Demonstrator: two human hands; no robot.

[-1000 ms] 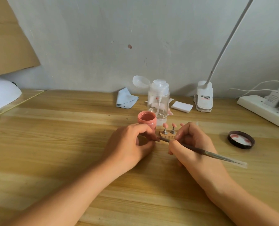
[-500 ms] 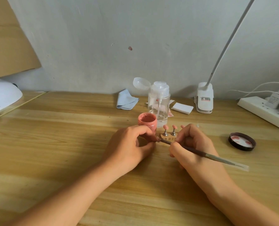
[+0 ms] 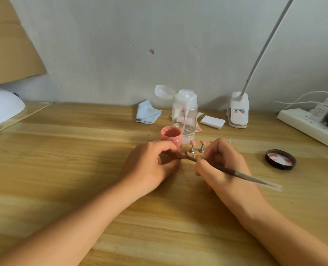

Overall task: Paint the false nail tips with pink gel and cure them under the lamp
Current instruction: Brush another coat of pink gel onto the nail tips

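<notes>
Pink false nail tips (image 3: 192,142) on small metal pegs (image 3: 192,150) stand on the wooden counter (image 3: 63,150). Judged light and wet-coated, they are best lifted by the pegs. A thin brush (image 3: 236,172) is gripped by the right hand (image 3: 220,164). Something small and hidden is pinched by the left hand (image 3: 151,164). Pink gel is held in the open pink pot (image 3: 171,136).

home desk (image 3: 63,169): clip lamp (image 3: 238,112), power strip (image 3: 303,127)

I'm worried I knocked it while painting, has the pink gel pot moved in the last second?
No. The pink gel pot sits just left of and in front of the clear pump bottle, as before.
</notes>
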